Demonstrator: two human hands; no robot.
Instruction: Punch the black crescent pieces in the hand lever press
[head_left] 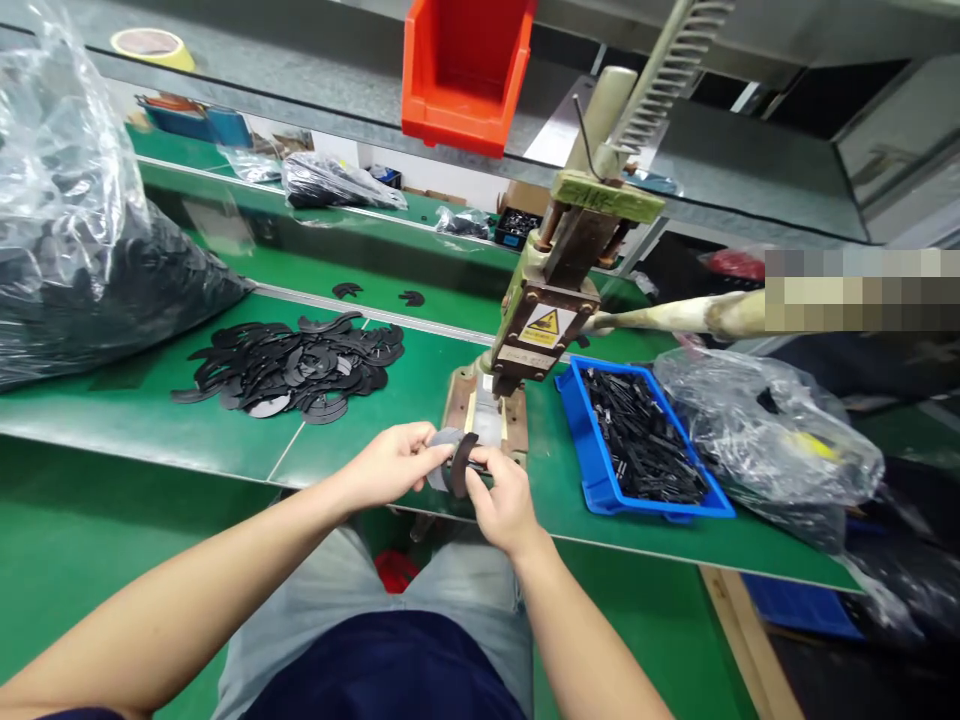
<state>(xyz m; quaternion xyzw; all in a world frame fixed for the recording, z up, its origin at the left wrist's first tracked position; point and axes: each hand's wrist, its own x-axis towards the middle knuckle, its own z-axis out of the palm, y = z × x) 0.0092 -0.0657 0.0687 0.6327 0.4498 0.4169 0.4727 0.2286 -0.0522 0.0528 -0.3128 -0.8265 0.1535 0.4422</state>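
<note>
My left hand [405, 462] pinches a grey curved plastic piece [444, 440] between thumb and fingers. Close beside it, my right hand [504, 495] grips a dark crescent-shaped plastic piece [463, 468], held roughly upright. The two pieces overlap in view; whether they are joined I cannot tell. Both hands are at the front of a hand press [544, 320], just before its base [516, 420]. A heap of similar black curved pieces [300, 365] lies on the green bench to the left of my hands.
A blue tray [600, 480] of thin black parts stands right of the press, with a clear plastic bag [780, 430] beyond it. A large bag of black parts [97, 260] fills the left. The press lever [690, 315] sticks out rightward. An orange bin [465, 110] hangs above.
</note>
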